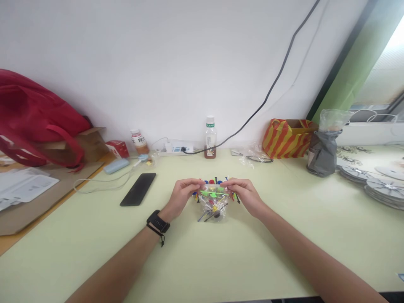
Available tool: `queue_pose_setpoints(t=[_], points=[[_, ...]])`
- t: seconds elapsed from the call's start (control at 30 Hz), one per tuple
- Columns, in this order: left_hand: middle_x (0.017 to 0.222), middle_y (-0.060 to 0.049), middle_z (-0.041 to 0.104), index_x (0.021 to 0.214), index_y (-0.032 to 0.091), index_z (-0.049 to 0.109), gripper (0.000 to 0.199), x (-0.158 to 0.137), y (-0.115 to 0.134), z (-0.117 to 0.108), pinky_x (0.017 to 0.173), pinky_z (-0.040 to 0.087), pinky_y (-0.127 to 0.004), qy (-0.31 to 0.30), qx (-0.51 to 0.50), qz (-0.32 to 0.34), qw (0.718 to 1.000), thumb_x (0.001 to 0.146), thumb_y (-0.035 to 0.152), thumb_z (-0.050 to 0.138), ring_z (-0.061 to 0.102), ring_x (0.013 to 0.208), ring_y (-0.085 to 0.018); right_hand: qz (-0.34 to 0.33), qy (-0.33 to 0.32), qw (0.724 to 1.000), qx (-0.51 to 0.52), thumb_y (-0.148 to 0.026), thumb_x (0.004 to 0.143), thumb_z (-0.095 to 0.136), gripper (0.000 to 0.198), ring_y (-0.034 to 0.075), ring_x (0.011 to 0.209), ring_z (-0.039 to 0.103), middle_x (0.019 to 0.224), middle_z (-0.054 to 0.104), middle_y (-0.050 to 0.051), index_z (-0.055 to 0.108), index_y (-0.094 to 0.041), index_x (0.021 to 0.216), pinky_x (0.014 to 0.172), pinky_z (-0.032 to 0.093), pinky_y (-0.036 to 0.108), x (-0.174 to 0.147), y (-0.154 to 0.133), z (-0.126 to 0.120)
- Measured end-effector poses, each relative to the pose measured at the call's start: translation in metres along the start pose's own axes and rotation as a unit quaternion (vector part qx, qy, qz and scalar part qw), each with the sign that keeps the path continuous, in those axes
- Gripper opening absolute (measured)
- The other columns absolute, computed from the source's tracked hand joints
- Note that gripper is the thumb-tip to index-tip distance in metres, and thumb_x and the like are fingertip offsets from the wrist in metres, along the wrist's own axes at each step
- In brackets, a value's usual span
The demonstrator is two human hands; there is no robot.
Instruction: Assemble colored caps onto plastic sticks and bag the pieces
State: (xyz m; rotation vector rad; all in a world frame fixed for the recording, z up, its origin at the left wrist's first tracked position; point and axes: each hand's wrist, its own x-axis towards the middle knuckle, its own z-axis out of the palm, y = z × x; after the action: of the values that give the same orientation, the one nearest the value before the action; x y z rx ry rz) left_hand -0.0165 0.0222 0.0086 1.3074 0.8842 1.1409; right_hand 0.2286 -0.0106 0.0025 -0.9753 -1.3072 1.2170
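A clear plastic bag [213, 210] with small colourful plastic pieces inside is stretched between my two hands above the pale green table. My left hand [183, 194], with a black watch on its wrist, pinches the bag's upper left corner. At the upper right corner, the fingertips of my right hand [244, 194] are closed on the same bag. Through the film I see green, yellow, white and dark pieces. Behind it, more small coloured pieces [211, 182] lie on the table, partly hidden by the bag and my fingers.
A black phone [138, 189] lies to the left, near a white cable. Along the wall stand a drink bottle [210, 139], a power strip [179, 148] and a striped bag [285, 139]. Stacked grey discs [386, 191] are at the right; a red bag [34, 118] is at the left.
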Motion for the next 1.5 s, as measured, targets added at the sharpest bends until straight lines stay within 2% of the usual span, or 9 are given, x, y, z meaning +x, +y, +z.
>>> queue_pose_setpoints(t=[0.1, 0.23, 0.43, 0.67, 0.83, 0.97, 1.1, 1.27, 1.5], points=[[0.097, -0.01, 0.08, 0.092, 0.016, 0.083, 0.024, -0.001, -0.001, 0.0, 0.077, 0.056, -0.028, -0.006, 0.029, 0.022, 0.999, 0.074, 0.032, 0.087, 0.072, 0.087, -0.021, -0.032, -0.013, 0.999, -0.035, -0.042, 0.083, 0.074, 0.025, 0.017, 0.072, 0.056, 0.083, 0.068, 0.005, 0.083, -0.02, 0.091, 0.06, 0.044, 0.029, -0.002, -0.003, 0.002], [0.089, -0.006, 0.078, 0.112, 0.017, 0.079, 0.042, -0.001, -0.002, -0.001, 0.077, 0.057, -0.028, -0.031, 0.073, 0.042, 0.996, 0.075, 0.034, 0.088, 0.071, 0.082, -0.018, -0.042, -0.004, 0.996, -0.078, -0.049, 0.082, 0.077, 0.039, 0.015, 0.065, 0.054, 0.08, 0.066, 0.003, 0.077, -0.02, 0.108, 0.059, 0.044, 0.029, -0.002, -0.003, 0.004], [0.09, -0.01, 0.079, 0.091, 0.014, 0.081, 0.027, 0.002, -0.003, -0.001, 0.076, 0.058, -0.028, -0.047, 0.13, 0.072, 0.988, 0.08, 0.039, 0.084, 0.072, 0.082, -0.02, -0.086, -0.006, 0.986, -0.143, -0.055, 0.089, 0.067, 0.036, 0.016, 0.066, 0.056, 0.079, 0.067, 0.003, 0.072, -0.019, 0.092, 0.062, 0.046, 0.03, -0.001, -0.002, 0.004], [0.105, -0.011, 0.08, 0.098, 0.018, 0.083, 0.027, 0.004, -0.006, -0.005, 0.078, 0.058, -0.03, -0.023, 0.075, 0.039, 0.996, 0.077, 0.035, 0.085, 0.073, 0.092, -0.023, -0.022, -0.02, 0.998, -0.057, -0.048, 0.082, 0.076, 0.03, 0.016, 0.063, 0.057, 0.076, 0.07, 0.003, 0.08, -0.021, 0.095, 0.056, 0.044, 0.029, 0.001, -0.003, -0.002], [0.094, -0.012, 0.081, 0.091, 0.016, 0.085, 0.02, 0.004, -0.008, -0.006, 0.074, 0.057, -0.029, -0.012, 0.041, 0.011, 0.999, 0.078, 0.031, 0.08, 0.073, 0.086, -0.023, -0.026, 0.001, 0.999, -0.04, -0.043, 0.08, 0.075, 0.022, 0.019, 0.07, 0.062, 0.082, 0.073, 0.005, 0.084, -0.023, 0.088, 0.06, 0.048, 0.031, 0.002, -0.002, -0.006], [0.095, -0.011, 0.08, 0.091, 0.015, 0.084, 0.023, 0.001, -0.005, -0.003, 0.074, 0.056, -0.027, -0.017, 0.048, 0.025, 0.998, 0.075, 0.032, 0.086, 0.072, 0.086, -0.021, -0.044, -0.023, 0.998, -0.025, -0.044, 0.081, 0.076, 0.025, 0.017, 0.065, 0.058, 0.083, 0.068, 0.005, 0.082, -0.021, 0.089, 0.058, 0.049, 0.032, 0.0, -0.001, -0.004], [0.1, -0.01, 0.08, 0.105, 0.017, 0.081, 0.035, 0.001, -0.005, -0.001, 0.076, 0.058, -0.028, -0.029, 0.077, 0.033, 0.996, 0.076, 0.035, 0.087, 0.072, 0.087, -0.02, -0.032, -0.016, 0.998, -0.048, -0.048, 0.08, 0.079, 0.039, 0.015, 0.063, 0.055, 0.079, 0.066, 0.003, 0.077, -0.02, 0.107, 0.056, 0.047, 0.03, 0.001, -0.001, -0.001], [0.099, -0.01, 0.079, 0.093, 0.015, 0.081, 0.025, 0.003, -0.009, -0.001, 0.082, 0.059, -0.03, -0.048, 0.111, 0.075, 0.99, 0.08, 0.037, 0.083, 0.073, 0.089, -0.022, -0.06, -0.002, 0.991, -0.117, -0.052, 0.085, 0.072, 0.034, 0.017, 0.066, 0.058, 0.073, 0.065, 0.003, 0.075, -0.019, 0.091, 0.061, 0.047, 0.03, 0.001, -0.002, 0.002], [0.09, -0.009, 0.08, 0.089, 0.018, 0.084, 0.016, 0.001, -0.004, 0.0, 0.075, 0.057, -0.028, -0.038, 0.122, 0.088, 0.988, 0.082, 0.03, 0.079, 0.072, 0.082, -0.02, -0.057, 0.01, 0.995, -0.082, -0.036, 0.082, 0.069, 0.019, 0.017, 0.062, 0.058, 0.071, 0.068, 0.004, 0.08, -0.021, 0.086, 0.055, 0.045, 0.03, 0.001, 0.003, -0.001]])
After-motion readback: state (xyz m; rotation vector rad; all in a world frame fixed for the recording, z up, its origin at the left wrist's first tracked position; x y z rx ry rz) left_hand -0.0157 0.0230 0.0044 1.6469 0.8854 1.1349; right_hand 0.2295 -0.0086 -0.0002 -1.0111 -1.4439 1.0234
